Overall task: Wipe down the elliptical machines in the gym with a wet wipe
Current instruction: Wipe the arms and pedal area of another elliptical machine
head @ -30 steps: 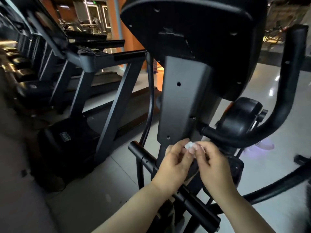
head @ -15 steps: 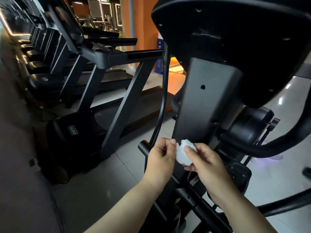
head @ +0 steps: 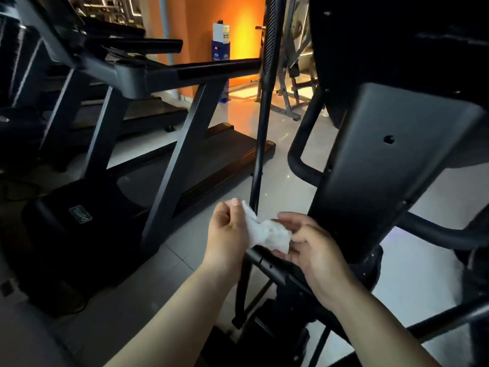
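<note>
The wiping is judged to be at a preparatory stage. The wet wipe (head: 267, 233) is held in the air between both hands and is not pressed to any surface of the elliptical machine (head: 397, 43). It is partly opened out and crumpled, as if it were being spread or refolded for a pass. No damp streaks can be made out on the dark plastic in this dim light, so it cannot be told which parts, if any, are already cleaned. By this judgement the centre column (head: 383, 168), the upright handle pole (head: 260, 133) and the low crossbar (head: 267, 266) are all left to be wiped, as are any further machines.

The wipe's left edge is pinched by the left hand (head: 229, 231), whose fingers (head: 225, 211) are curled closed around it with the thumb on top. Its right end is gripped by the right hand (head: 315, 252), as far as can be seen between the thumb and the loosely extended fingers (head: 291, 216). The wipe is thus stretched between the two hands, just in front of the foot of the column, beside the pole and above the near end of the crossbar. Contact with the crossbar cannot be confirmed. A treadmill (head: 148, 75) is seen to the left, standing on the pale tiled floor (head: 280, 154).
</note>
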{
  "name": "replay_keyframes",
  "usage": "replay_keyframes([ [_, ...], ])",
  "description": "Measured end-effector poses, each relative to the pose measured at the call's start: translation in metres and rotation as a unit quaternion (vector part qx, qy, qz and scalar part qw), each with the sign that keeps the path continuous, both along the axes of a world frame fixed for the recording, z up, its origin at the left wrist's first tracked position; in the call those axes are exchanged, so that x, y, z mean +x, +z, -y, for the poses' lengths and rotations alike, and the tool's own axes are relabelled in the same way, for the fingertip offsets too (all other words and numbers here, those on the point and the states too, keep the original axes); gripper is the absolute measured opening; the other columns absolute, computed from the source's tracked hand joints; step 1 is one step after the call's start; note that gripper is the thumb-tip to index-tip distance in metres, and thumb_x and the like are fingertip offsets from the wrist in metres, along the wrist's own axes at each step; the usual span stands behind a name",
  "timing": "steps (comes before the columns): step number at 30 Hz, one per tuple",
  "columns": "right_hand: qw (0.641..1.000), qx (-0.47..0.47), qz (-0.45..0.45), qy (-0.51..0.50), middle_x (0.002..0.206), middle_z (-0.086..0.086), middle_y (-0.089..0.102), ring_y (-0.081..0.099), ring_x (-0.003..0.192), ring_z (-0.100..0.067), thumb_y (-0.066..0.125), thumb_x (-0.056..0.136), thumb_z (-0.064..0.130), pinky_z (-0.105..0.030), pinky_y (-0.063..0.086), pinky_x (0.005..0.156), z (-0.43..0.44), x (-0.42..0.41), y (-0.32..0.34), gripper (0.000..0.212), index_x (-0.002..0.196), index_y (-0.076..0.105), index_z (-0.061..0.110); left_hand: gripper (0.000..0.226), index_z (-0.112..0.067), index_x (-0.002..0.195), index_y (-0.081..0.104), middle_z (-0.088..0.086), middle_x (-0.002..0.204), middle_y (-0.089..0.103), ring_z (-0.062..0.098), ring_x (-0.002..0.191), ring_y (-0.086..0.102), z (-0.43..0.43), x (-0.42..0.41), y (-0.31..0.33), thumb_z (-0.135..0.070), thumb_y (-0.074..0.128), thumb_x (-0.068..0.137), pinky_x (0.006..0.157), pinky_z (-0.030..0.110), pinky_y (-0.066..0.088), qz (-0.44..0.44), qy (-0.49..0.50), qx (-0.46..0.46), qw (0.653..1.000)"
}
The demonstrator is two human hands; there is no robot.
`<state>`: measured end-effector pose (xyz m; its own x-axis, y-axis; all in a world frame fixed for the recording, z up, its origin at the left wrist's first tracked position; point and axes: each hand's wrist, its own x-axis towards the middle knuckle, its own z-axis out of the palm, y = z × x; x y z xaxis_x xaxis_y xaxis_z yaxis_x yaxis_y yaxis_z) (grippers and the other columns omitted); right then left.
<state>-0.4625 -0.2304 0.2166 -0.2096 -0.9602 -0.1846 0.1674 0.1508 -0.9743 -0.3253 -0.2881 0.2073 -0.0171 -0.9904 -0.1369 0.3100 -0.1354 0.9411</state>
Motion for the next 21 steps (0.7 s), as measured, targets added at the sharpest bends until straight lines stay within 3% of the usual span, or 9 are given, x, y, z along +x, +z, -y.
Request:
replay_keyframes([
  [3, 0.997, 0.030, -0.055, 0.049, 0.111, 0.000, 0.075, 0.070, 0.106, -0.021, 0.070, 0.082, 0.041, -0.040, 0.054, 0.094, 0.018, 0.021, 0.000, 0.034, 0.114, 0.073, 0.029, 0.024, -0.006, 0.096, 0.058, 0.004, 0.075, 0.055, 0.013, 0.067, 0.052, 0.018, 0.017, 0.001, -0.027, 0.053, 0.106, 0.062, 0.026, 0.048, 0.033, -0.052, -0.069, 0.996],
  [5, 0.986, 0.032, -0.147, 0.070, 0.096, -0.002, 0.074, 0.069, 0.092, -0.021, 0.073, 0.089, 0.037, -0.036, 0.053, 0.083, 0.028, 0.035, 0.000, 0.025, 0.104, 0.073, 0.017, 0.015, -0.009, 0.095, 0.060, -0.004, 0.072, 0.057, 0.008, 0.065, 0.052, 0.028, 0.028, 0.002, -0.021, 0.058, 0.103, 0.061, 0.022, 0.046, 0.029, -0.066, -0.095, 0.993],
  [8, 0.983, 0.028, -0.171, 0.059, 0.076, 0.001, 0.063, 0.060, 0.073, -0.009, 0.070, 0.094, 0.024, -0.022, 0.048, 0.064, 0.036, 0.051, 0.000, 0.017, 0.092, 0.068, 0.008, 0.010, -0.009, 0.102, 0.064, -0.003, 0.081, 0.063, 0.008, 0.072, 0.058, 0.042, 0.042, 0.000, -0.018, 0.066, 0.098, 0.068, 0.024, 0.050, 0.005, -0.084, -0.080, 0.993],
  [11, 0.989, 0.021, -0.145, -0.015, 0.091, 0.005, 0.076, 0.072, 0.086, -0.011, 0.072, 0.093, 0.026, -0.030, 0.056, 0.080, 0.045, 0.057, -0.002, 0.009, 0.100, 0.071, 0.020, 0.040, -0.012, 0.117, 0.065, 0.013, 0.097, 0.070, 0.014, 0.079, 0.065, 0.052, 0.054, -0.007, -0.038, 0.073, 0.087, 0.070, 0.029, 0.053, 0.026, -0.161, -0.002, 0.987],
  [14, 0.993, 0.035, -0.105, -0.051, 0.102, -0.003, 0.078, 0.074, 0.098, -0.020, 0.072, 0.093, 0.020, -0.045, 0.057, 0.097, 0.051, 0.061, -0.002, 0.020, 0.112, 0.070, 0.017, 0.029, -0.007, 0.102, 0.069, 0.007, 0.083, 0.073, 0.012, 0.072, 0.066, 0.054, 0.061, -0.016, -0.035, 0.070, 0.094, 0.065, 0.022, 0.053, 0.100, -0.256, 0.033, 0.961],
  [17, 0.993, 0.033, -0.090, -0.068, 0.100, -0.008, 0.078, 0.074, 0.099, -0.024, 0.069, 0.094, 0.013, -0.042, 0.056, 0.098, 0.053, 0.061, 0.002, 0.017, 0.110, 0.069, 0.008, 0.013, -0.009, 0.095, 0.067, 0.008, 0.085, 0.075, 0.018, 0.078, 0.069, 0.062, 0.062, -0.022, -0.019, 0.062, 0.101, 0.075, 0.028, 0.055, 0.024, -0.207, 0.055, 0.976],
  [21, 0.992, 0.015, -0.052, -0.112, 0.103, -0.014, 0.076, 0.075, 0.097, -0.028, 0.068, 0.095, 0.011, -0.041, 0.060, 0.091, 0.056, 0.052, 0.004, 0.011, 0.105, 0.067, 0.006, 0.019, -0.009, 0.088, 0.063, 0.004, 0.074, 0.072, 0.013, 0.067, 0.070, 0.065, 0.059, -0.012, -0.008, 0.052, 0.104, 0.066, 0.024, 0.055, -0.054, -0.169, 0.073, 0.981],
])
